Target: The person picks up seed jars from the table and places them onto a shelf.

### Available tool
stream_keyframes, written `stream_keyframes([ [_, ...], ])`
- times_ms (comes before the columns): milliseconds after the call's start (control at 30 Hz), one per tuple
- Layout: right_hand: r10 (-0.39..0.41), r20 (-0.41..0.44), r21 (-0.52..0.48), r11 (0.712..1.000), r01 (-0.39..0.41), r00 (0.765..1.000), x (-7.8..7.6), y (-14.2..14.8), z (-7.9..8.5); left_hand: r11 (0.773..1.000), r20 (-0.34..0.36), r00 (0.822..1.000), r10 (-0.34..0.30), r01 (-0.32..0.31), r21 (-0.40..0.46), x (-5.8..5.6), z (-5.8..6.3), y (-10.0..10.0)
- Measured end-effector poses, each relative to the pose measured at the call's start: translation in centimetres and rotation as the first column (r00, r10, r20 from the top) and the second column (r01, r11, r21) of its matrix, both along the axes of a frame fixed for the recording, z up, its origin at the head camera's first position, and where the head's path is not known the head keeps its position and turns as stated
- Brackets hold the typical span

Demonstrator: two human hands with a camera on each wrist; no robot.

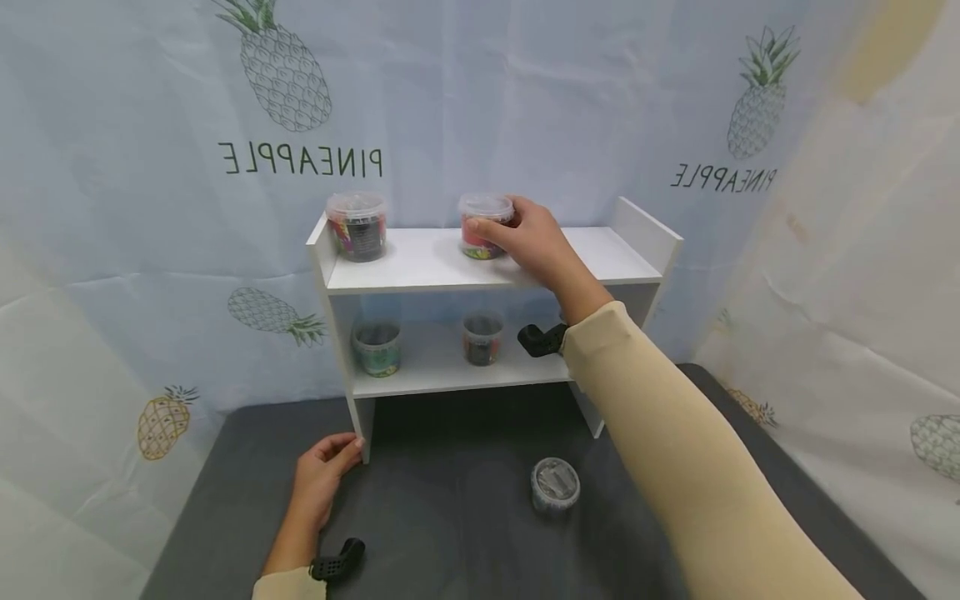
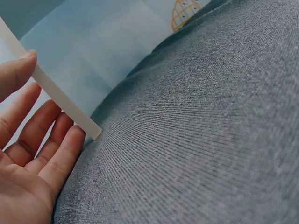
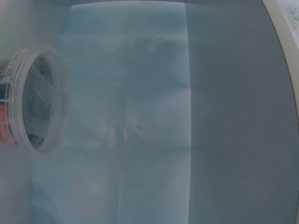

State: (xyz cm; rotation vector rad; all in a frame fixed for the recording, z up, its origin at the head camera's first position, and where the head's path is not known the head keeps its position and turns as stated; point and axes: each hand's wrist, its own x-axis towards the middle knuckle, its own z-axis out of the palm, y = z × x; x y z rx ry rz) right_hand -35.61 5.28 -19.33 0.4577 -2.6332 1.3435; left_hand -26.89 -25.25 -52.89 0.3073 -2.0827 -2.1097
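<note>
A white two-tier shelf (image 1: 420, 284) stands on the dark cloth. On its upper board, my right hand (image 1: 536, 242) grips a clear lidded plastic tub (image 1: 480, 242) with a red, printed label, thumb at the front and fingers behind. My left hand (image 1: 324, 471) holds the shelf's left leg (image 2: 70, 107) near its foot, thumb on one side and fingertips on the other. Another tub (image 1: 360, 229) with a dark label sits at the upper left. Below stand a green tub (image 1: 378, 350) and a dark-and-red tub (image 1: 482, 340); the right wrist view shows the latter tub (image 3: 39, 102) close by.
A further lidded tub (image 1: 555, 485) sits on the dark cloth (image 1: 450, 517) in front of the shelf, below my right forearm. A raised side panel (image 1: 648, 237) bounds the shelf's right end. Pineapple-print curtain (image 1: 525, 108) hangs behind and at both sides.
</note>
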Motion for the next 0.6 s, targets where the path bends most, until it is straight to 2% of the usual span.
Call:
stream_keyframes([
  [167, -0.052, -0.019, 0.028, 0.998, 0.053, 0.998, 0.0, -0.2, 0.0, 1.0, 0.003, 1.0, 0.0, 0.0, -0.013, -0.2, 0.1, -0.1],
  [300, -0.117, -0.075, 0.036, 0.992, 0.12, 0.99, 0.1, -0.4, -0.1, 1.0, 0.004, 1.0, 0.002, -0.002, -0.021, -0.3, 0.3, -0.2],
  [600, -0.234, -0.241, -0.039, 0.972, 0.232, 0.942, 0.7, -0.5, -1.2, 1.0, -0.002, 1.0, -0.008, 0.008, -0.005, -0.2, 0.1, -0.1],
])
